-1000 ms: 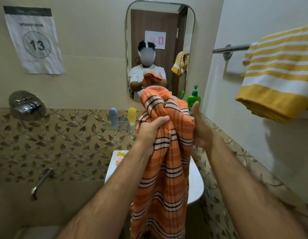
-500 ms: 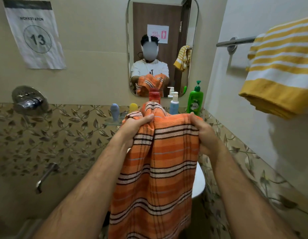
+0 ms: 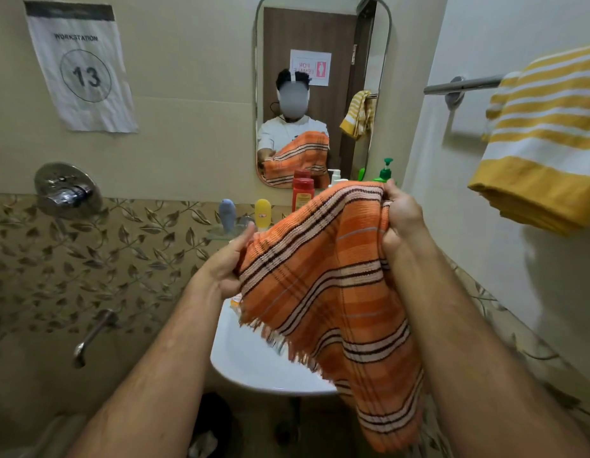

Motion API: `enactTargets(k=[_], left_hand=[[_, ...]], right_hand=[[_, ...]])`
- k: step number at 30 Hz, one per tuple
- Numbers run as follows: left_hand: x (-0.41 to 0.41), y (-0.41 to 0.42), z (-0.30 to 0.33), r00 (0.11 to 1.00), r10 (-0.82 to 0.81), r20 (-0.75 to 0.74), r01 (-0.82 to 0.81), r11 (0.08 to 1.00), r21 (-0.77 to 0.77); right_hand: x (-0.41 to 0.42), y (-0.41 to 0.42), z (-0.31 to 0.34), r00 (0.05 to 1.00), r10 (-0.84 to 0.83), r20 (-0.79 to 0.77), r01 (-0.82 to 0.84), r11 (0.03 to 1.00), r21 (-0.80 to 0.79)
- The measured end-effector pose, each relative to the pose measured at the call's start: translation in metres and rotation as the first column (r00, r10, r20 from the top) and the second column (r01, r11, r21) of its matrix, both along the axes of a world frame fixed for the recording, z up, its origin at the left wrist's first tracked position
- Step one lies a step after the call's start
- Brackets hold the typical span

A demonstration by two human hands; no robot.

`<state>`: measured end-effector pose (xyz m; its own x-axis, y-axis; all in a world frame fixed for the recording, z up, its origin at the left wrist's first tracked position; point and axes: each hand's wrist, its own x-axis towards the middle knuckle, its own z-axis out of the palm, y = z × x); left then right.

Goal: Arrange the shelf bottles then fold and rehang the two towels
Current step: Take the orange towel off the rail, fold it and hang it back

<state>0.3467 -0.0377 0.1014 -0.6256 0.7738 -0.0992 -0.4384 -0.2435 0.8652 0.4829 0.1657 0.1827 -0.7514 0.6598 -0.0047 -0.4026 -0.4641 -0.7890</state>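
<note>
Since half a second ago, orange striped fringed cotton towel (image 3: 323, 285): lower half swung up over white basin (image 3: 250, 361). Both my left hand (image 3: 226, 262) and right hand (image 3: 401, 214) grip its edges. Step: folding. Next: align corners.

wall paper sheet (image 3: 82, 71): "13", door sign (image 3: 310, 67): "FOR"

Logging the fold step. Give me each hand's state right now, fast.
Left hand: grips the lower corner of the orange striped towel.
Right hand: grips the same towel's raised corner.
</note>
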Motion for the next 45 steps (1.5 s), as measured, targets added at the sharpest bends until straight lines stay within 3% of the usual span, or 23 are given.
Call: enactTargets(k=[4,6,10,14,17,21,23,30,36,38,40,41,45], left_hand=[[0.008,0.002,-0.031,0.992,-0.049,0.117,0.001,0.924,0.382],[0.016,0.011,-0.047,0.989,-0.06,0.135,-0.003,0.905,0.424],[0.048,0.021,-0.067,0.994,-0.09,-0.06,0.107,0.912,0.397],[0.08,0.018,-0.066,0.988,-0.091,-0.125,0.122,0.954,0.272],[0.08,0.03,-0.059,0.983,0.039,-0.181,-0.006,0.983,0.182],[0.056,0.037,-0.038,0.943,0.33,-0.045,-0.316,0.929,0.192],[0.043,0.036,-0.024,0.89,0.444,-0.1,-0.418,0.885,0.205],[0.031,0.041,0.029,0.828,0.519,-0.213,-0.499,0.854,0.146],[0.042,0.043,0.051,0.839,0.491,-0.235,-0.472,0.871,0.135],[0.047,0.047,0.058,0.84,0.486,-0.242,-0.469,0.874,0.129],[0.05,0.051,0.067,0.848,0.467,-0.25,-0.444,0.884,0.145],[0.051,0.052,0.07,0.853,0.454,-0.259,-0.43,0.891,0.144],[0.045,0.053,0.075,0.849,0.439,-0.293,-0.428,0.898,0.106]], right_hand=[[-0.006,-0.008,0.023,0.993,0.031,-0.112,-0.037,0.998,-0.048],[-0.011,-0.013,0.034,0.986,0.035,-0.166,-0.045,0.997,-0.058],[-0.017,-0.023,0.048,0.982,0.019,-0.188,-0.029,0.998,-0.047],[-0.019,-0.022,0.053,0.984,-0.002,-0.181,-0.001,1.0,-0.017],[-0.019,-0.015,0.047,0.989,-0.034,-0.141,0.033,0.999,-0.007],[-0.012,0.005,0.035,0.997,-0.044,-0.066,0.046,0.999,0.026],[-0.006,0.019,0.023,1.0,-0.021,0.008,0.02,0.998,0.057],[0.02,0.056,-0.032,0.931,0.165,0.326,-0.209,0.972,0.107],[0.033,0.093,-0.064,0.758,0.015,0.653,-0.242,0.935,0.26],[0.039,0.097,-0.067,0.838,0.082,0.54,-0.234,0.947,0.219],[0.046,0.098,-0.081,0.943,0.181,0.279,-0.226,0.964,0.138],[0.05,0.095,-0.094,0.952,0.212,0.22,-0.245,0.96,0.136],[0.054,0.079,-0.141,0.889,0.273,0.369,-0.367,0.906,0.213]])
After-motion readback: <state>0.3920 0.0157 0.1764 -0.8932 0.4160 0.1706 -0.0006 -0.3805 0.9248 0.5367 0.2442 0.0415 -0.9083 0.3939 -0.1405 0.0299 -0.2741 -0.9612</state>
